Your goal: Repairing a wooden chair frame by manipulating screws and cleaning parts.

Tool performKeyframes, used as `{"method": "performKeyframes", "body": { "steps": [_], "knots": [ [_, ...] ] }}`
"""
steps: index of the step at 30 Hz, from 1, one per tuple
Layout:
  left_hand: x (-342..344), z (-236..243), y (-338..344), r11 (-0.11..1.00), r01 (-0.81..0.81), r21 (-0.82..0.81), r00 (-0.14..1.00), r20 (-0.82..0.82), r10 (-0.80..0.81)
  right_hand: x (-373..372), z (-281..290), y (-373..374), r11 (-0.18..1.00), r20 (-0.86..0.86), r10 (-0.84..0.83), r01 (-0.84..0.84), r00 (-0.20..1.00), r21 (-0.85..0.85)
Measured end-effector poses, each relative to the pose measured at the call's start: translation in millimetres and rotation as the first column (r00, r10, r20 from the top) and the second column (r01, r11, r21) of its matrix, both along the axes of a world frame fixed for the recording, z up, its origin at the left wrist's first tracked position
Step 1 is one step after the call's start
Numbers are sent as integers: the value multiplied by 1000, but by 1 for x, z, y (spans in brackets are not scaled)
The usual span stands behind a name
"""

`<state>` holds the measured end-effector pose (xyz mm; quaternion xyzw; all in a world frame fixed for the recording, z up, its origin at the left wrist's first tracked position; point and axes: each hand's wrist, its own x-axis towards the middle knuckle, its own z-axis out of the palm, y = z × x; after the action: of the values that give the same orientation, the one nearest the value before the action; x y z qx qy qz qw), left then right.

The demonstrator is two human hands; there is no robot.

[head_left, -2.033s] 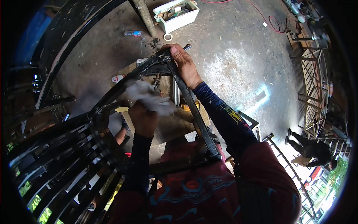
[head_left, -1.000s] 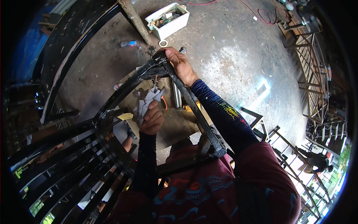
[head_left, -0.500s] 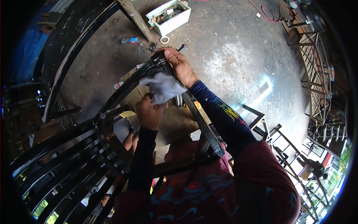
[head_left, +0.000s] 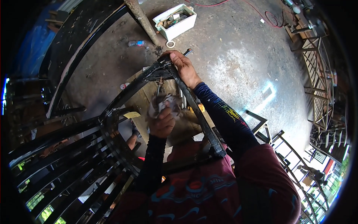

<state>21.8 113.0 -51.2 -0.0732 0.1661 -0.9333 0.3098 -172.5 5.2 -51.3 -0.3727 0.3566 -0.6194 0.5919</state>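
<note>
My left hand (head_left: 163,124) is closed round a crumpled grey rag (head_left: 174,101), which it holds up inside the angle of a black frame, touching neither bar as far as I can tell. My right hand (head_left: 185,70) grips the far corner of that black furniture frame (head_left: 200,115), thumb on top and fingers hidden round the outer side. The frame's paint looks worn and scuffed near the corner. To the left the frame joins a row of black slats (head_left: 67,163). Below the rag, partly covered by it, lie metal tools on a brown board (head_left: 135,102).
A white box (head_left: 175,23) of odds and ends stands on the concrete floor beside a wooden post (head_left: 143,20). Nearby lie a roll of tape (head_left: 170,44) and a plastic bottle (head_left: 137,43). Other metal frames (head_left: 257,121) stand at right. Another person's leg (head_left: 132,141) shows beneath the frame.
My left hand has drawn the rag back toward me, away from the frame's corner, and bunched it up. The right hand keeps its grip on the corner. The whole view has shifted slightly.
</note>
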Motion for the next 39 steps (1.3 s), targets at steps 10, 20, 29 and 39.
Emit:
{"method": "performKeyframes", "body": {
  "steps": [10,20,29,39],
  "knots": [
    [35,-10,-14,999,9,-43,982,187,-1,-1,2,1,1000,-67,-21,21,998,11],
    [41,-20,-26,989,143,-32,971,199,-134,1,5,1,999,-6,-26,26,1000,32],
    [33,17,-25,727,445,-523,-79,786,614,-3,6,5,998,-55,-54,55,997,9],
    [9,32,-21,281,759,-588,-366,-28,930,0,0,3,1000,-3,-20,20,1000,23]
  ]
}}
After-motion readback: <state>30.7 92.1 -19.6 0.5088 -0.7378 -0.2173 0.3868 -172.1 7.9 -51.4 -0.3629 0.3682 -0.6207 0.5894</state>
